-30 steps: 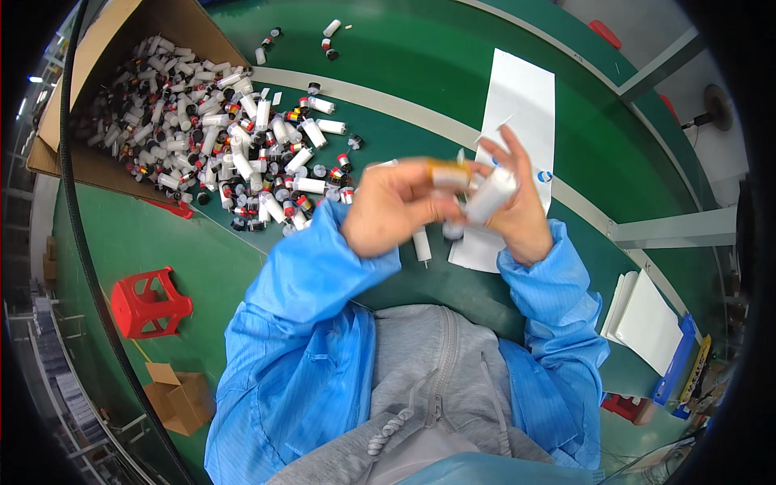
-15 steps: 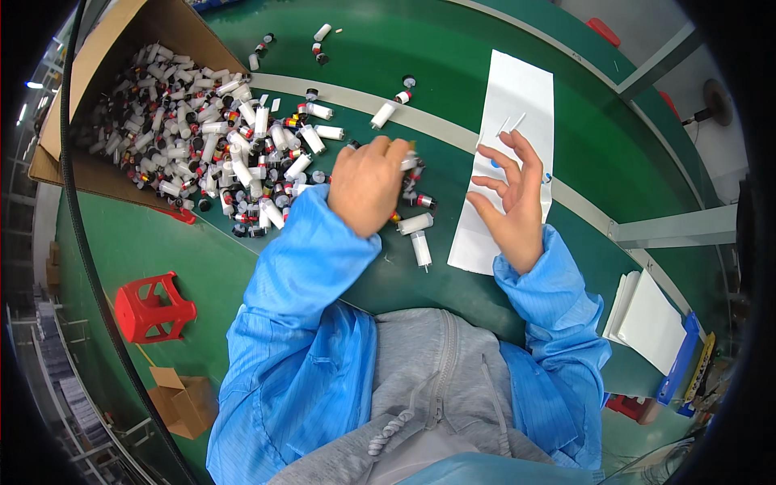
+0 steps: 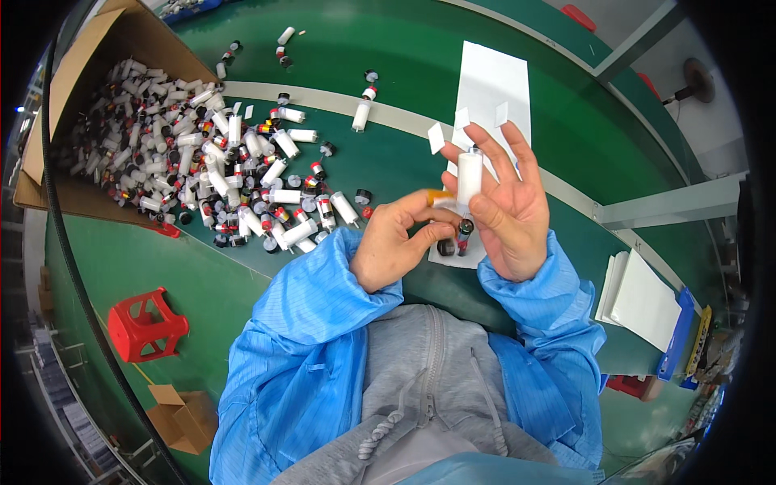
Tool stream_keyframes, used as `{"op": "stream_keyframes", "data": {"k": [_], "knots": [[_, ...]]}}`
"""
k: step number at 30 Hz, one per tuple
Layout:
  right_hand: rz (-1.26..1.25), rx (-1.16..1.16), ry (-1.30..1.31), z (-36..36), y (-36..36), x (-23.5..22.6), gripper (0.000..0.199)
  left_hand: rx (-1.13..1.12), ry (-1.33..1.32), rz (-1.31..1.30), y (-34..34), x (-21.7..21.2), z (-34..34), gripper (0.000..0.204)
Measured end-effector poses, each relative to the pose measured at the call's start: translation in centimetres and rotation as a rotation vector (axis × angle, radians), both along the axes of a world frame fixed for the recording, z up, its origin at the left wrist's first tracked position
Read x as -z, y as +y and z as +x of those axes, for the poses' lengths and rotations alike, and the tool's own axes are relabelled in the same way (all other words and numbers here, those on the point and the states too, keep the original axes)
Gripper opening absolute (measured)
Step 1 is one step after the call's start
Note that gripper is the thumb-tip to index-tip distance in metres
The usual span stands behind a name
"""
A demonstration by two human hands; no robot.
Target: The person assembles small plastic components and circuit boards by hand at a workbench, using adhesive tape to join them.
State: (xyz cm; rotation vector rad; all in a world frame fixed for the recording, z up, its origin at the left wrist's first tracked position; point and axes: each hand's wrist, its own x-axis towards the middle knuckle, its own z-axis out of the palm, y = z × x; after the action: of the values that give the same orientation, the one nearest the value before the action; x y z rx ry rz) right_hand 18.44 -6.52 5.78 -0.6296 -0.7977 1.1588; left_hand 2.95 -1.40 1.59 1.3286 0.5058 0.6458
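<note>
white is the tube (image 3: 470, 175) grasped in the right hand (image 3: 509, 214), its thumb set against the lower end, above the desk (image 3: 396, 158). the left hand (image 3: 396, 242) is curled just beside it; an orange piece (image 3: 440, 197) shows blurred at its fingers, and i cannot tell whether it is pinched or merely touched. a black cap (image 3: 445, 246) is by the left thumb, and a black-and-red part (image 3: 464, 234) is just below the tube, held or loose, i cannot say.

i judge the tube could turn or slip if the thumb eased, since the other fingers are spread. the white tabs (image 3: 436, 137) near the right fingertips might brush off or crease if those fingers bumped something.

counted: two hands, one grasped tube, three tabs, one orange piece, one black cap, one black-and-red part, one red stool (image 3: 148, 325), one large carton (image 3: 77, 89), one small carton (image 3: 184, 420). three more white tubes lie apart from the heap (image 3: 217, 182), one across the pale strip (image 3: 404, 115), two beyond it; the heap overlaps too much to count.
</note>
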Motion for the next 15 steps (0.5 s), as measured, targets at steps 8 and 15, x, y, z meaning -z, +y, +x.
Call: {"op": "stream_keyframes", "data": {"k": [8,15], "knots": [[0.0,0.067,-0.006,0.5,0.2,0.2,0.074,0.059,-0.156,-0.236,0.0,0.5,0.6,0.031],[0.001,0.077,-0.008,0.2,0.2,0.5,0.072,-0.321,0.197,0.861,0.1,-0.3,1.2,0.039]]}}
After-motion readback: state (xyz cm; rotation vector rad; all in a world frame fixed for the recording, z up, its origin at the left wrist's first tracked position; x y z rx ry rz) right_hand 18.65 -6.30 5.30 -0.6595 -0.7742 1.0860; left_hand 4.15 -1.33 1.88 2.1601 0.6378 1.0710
